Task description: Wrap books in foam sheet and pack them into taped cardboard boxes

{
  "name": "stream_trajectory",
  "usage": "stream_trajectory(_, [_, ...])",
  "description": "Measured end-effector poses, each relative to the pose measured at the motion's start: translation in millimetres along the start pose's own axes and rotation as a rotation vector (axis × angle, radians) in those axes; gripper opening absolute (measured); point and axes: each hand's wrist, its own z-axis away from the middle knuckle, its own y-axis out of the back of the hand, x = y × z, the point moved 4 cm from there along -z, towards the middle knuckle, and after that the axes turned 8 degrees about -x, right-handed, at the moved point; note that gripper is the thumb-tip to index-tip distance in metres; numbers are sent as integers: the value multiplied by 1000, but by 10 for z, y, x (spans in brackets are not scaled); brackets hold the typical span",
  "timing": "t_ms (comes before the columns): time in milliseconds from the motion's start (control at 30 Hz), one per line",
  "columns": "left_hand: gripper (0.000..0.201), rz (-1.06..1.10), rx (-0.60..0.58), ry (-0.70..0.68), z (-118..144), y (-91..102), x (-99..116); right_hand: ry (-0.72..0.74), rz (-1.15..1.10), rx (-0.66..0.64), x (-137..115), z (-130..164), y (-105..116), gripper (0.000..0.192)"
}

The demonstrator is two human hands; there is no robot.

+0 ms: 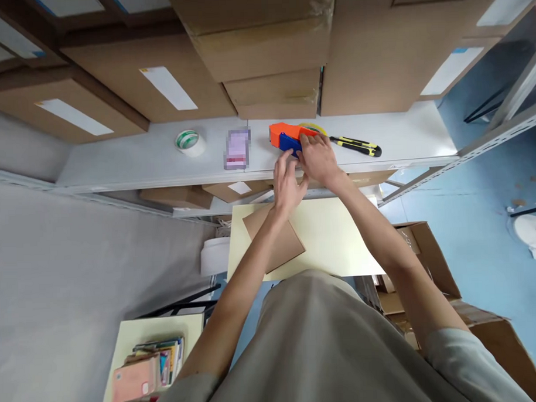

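Both hands meet at the tape dispenser [287,139]: right hand [319,159] grasping it, left hand [287,185] open just beside.

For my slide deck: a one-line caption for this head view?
Both hands, left hand and right hand, on an orange-and-blue tape dispenser on a white shelf.

Open shelf top [130,162] between tape roll [190,142] and purple packet [237,148]; bare stretch right of the utility knife [356,145]. Blocked at the far side by stacked cardboard boxes [262,49]. Crowded around the tape dispenser [287,139]. Near, clear table [339,239] right of the brown card [278,239].
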Motion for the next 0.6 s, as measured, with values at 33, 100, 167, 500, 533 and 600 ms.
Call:
stream_trajectory(33, [37,16,-3,-23,0,22,-15,-14,18,-14,9,-103,-35,68])
stream_trajectory(100, [31,38,-15,-49,107,23,-72,-33,35,-46,24,-233,-104,70])
stream_trajectory(167, [27,45,-43,-40,333,-23,-177,-45,31,-37,28,-244,-153,70])
stream_trajectory(500, [39,7,-321,417,2031,-268,-1208,-164,-192,-329,-123,1617,-1495,59])
stream_trajectory(533, [45,-2,-349,448,2140,-292,-1255,-180,-217,-462,-167,1871,-1724,57])
stream_trajectory(600, [57,-24,-405,470,2286,-358,-1283,-187,-259,-712,-273,2309,-2104,52])
